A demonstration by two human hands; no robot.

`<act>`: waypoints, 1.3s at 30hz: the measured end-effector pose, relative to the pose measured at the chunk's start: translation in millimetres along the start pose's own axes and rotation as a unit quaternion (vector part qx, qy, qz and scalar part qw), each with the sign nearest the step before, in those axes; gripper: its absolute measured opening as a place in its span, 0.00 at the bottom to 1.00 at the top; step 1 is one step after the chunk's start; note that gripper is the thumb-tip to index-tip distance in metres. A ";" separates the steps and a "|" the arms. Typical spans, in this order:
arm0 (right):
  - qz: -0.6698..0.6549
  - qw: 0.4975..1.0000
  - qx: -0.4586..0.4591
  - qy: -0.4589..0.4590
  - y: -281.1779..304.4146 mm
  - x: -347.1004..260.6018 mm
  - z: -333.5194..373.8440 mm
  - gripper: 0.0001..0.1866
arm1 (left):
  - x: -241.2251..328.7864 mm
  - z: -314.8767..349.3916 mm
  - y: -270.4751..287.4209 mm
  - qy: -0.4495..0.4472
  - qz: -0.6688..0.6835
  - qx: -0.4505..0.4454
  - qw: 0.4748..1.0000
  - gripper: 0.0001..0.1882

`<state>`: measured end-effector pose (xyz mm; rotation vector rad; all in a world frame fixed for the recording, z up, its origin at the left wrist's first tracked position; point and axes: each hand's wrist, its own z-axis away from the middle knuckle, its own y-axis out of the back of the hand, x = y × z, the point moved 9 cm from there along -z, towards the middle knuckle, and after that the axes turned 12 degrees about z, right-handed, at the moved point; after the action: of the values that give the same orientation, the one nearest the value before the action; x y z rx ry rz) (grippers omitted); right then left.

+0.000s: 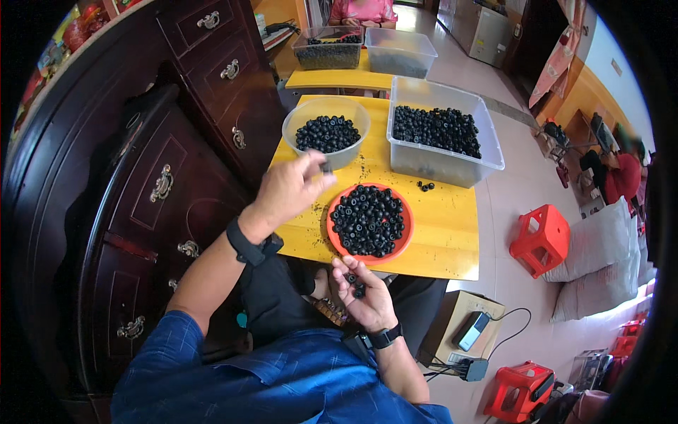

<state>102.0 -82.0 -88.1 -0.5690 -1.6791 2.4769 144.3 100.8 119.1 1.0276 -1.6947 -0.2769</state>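
Left hand (291, 185) pinches one black piece (325, 167), axis unclear from blur.
Right hand (370, 305) cups more; one red plate (408, 226), heaped rings (367, 220) facing variously.

On a table (448, 244), a plate (408, 226) of small parts (369, 215) is set toward the near edge; directions are given from it. At eleven o'clock a bowl (346, 157) is placed, at one o'clock a box (452, 169), parts held in both. A few parts are scattered at two. The left hand (291, 185) is held at ten, near the bowl; at six, by the plate's near rim, parts are held in the right hand (367, 298). Behind, at twelve, two bins (399, 63) are stood side by side on another table (332, 78). A cabinet (148, 233) is found at nine, a stool (542, 239) at three.
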 end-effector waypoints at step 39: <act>0.167 0.981 -0.047 0.083 -7.3 -34.8 4.6 0.11 | 30.2 96.6 -95.5 0.023 0.157 -0.173 0.972 0.14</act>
<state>131.7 -93.0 -71.2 -1.1191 -1.7664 2.4821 105.9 -7.8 41.1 0.4965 -1.6639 -0.3243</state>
